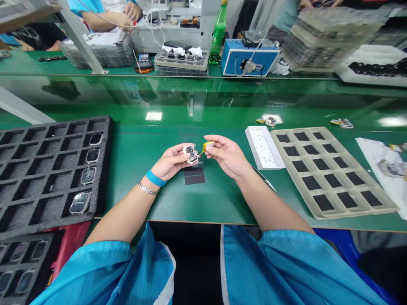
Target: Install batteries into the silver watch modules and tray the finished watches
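Over the green bench, my left hand (170, 163) grips an opened smartwatch case (191, 154), its circuitry facing up. My right hand (229, 156) pinches a small yellow-and-silver battery (208, 146) just right of the case. Thin wires appear to run between the battery and the case. Below the case lies a dark rectangular sheet (195, 176) with a line across it. Beside my right forearm rests a thin pointed tool (269, 181), partly hidden by the arm.
A black foam tray (110, 169) on the left holds several watches. To the right are a white box (279, 166) of small pieces and a pale compartment tray (305, 192) with dark pads. Watch parts (270, 121) lie behind them. Across the bench stand a green bottle (219, 36) and a blue machine (232, 59); other people work there.
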`<state>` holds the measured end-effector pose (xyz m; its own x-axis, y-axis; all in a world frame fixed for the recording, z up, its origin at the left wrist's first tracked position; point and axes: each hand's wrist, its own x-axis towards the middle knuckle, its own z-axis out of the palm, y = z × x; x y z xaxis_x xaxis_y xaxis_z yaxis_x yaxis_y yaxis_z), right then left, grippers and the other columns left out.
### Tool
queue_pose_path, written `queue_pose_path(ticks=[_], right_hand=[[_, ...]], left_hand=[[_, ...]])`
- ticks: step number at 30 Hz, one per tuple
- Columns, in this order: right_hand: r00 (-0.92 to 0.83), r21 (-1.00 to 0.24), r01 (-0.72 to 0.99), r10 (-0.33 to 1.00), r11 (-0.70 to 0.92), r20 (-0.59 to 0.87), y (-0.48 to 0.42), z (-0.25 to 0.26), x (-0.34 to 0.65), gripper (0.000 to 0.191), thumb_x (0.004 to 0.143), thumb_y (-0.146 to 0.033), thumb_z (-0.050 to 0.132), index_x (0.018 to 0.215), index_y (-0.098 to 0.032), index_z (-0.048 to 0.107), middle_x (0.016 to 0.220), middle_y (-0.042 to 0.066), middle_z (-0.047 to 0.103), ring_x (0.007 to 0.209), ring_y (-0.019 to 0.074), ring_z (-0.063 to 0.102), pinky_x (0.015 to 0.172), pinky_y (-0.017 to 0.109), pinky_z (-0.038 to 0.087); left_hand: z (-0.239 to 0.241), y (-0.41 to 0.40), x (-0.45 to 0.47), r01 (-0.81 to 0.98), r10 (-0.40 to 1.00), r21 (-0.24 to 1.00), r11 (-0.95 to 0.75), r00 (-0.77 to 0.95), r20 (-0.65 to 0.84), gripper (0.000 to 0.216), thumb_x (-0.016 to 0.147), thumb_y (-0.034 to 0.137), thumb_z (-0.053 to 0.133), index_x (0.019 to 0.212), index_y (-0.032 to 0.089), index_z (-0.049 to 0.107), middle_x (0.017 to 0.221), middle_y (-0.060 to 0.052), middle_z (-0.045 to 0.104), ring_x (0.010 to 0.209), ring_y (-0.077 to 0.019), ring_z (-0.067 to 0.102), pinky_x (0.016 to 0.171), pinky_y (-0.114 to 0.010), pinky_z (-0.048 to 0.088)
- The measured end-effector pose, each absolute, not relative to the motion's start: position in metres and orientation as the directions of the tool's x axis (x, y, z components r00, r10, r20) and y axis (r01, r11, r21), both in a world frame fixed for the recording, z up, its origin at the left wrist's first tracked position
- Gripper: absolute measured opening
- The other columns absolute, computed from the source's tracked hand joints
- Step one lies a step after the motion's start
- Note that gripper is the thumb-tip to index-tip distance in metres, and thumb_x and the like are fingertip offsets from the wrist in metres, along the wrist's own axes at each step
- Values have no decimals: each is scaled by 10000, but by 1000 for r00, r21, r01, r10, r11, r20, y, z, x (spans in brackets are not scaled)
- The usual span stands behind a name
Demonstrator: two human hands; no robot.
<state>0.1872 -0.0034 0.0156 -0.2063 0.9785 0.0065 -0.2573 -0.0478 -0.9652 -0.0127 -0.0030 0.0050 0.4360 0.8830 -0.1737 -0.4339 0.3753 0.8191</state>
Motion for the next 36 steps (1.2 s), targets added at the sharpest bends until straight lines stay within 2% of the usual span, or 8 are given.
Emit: queue_pose_path(ticks=[5, 9, 13, 18, 25, 29, 32, 36], right_hand=[[-153, -976, -67, 965, 206, 214, -10, 12, 179, 363, 706, -456, 805, 975, -223, 736, 873, 22, 739, 820, 169, 684, 815, 348, 582], [-162, -923, 154, 931, 352, 328, -12, 10, 179, 237, 801, -372, 731, 1000, -245, 747, 904, 17, 746, 829, 166, 680, 849, 349, 557], [-177, -862, 272, 902, 429, 393, -12, 8, 180, 185, 826, -271, 692, 1003, -253, 745, 867, 2, 736, 823, 160, 665, 844, 338, 541], [-190, -802, 350, 875, 484, 445, -8, 1, 175, 177, 834, -238, 668, 994, -254, 742, 845, 3, 721, 825, 166, 651, 833, 343, 530], [-131, -856, 364, 930, 367, 343, 8, -14, 163, 277, 874, -310, 620, 1130, -216, 667, 1032, 58, 724, 887, 179, 661, 821, 343, 538], [-306, -687, 597, 909, 415, 283, 8, -21, 154, 50, 843, -201, 658, 831, -184, 703, 1016, 84, 695, 989, 222, 618, 941, 415, 488], [-363, -579, 695, 904, 425, 228, 3, -25, 149, 41, 823, -159, 683, 836, -184, 713, 1064, 94, 665, 1025, 241, 581, 993, 454, 448], [-341, -563, 735, 924, 378, 175, 1, -26, 147, 54, 828, -148, 684, 805, -182, 719, 1053, 89, 641, 1015, 240, 570, 998, 451, 429]], left_hand=[[3, -5, -11, -372, 791, 789, 489, 569, -222, 457, 667, 189, 852, 1084, 157, 669, 937, -65, 736, 827, -187, 729, 716, -263, 619], [2, -6, -9, -327, 750, 783, 529, 611, -252, 398, 709, 160, 809, 1078, 170, 661, 953, -65, 736, 833, -185, 737, 681, -227, 611], [2, -7, -5, -320, 767, 786, 528, 578, -280, 300, 731, 145, 763, 1018, 148, 676, 937, -78, 740, 844, -205, 740, 693, -252, 618], [0, -7, 1, -307, 830, 825, 474, 468, -303, 248, 708, 164, 775, 934, 131, 678, 834, -58, 733, 716, -174, 724, 618, -251, 607], [3, 3, -5, -340, 912, 847, 409, 194, -362, 141, 685, 118, 707, 809, 120, 639, 779, -68, 731, 643, -154, 691, 574, -254, 576], [8, 8, -14, -365, 914, 843, 394, 59, -402, 85, 702, 90, 642, 778, 122, 620, 781, -72, 737, 726, -164, 700, 675, -307, 599], [12, 8, -16, -339, 899, 837, 430, 69, -433, 56, 721, 86, 617, 765, 119, 624, 780, -72, 735, 756, -167, 692, 760, -375, 598], [14, 5, -15, -300, 895, 847, 439, 62, -442, 62, 741, 76, 603, 772, 118, 637, 771, -61, 730, 737, -156, 680, 803, -391, 583]])
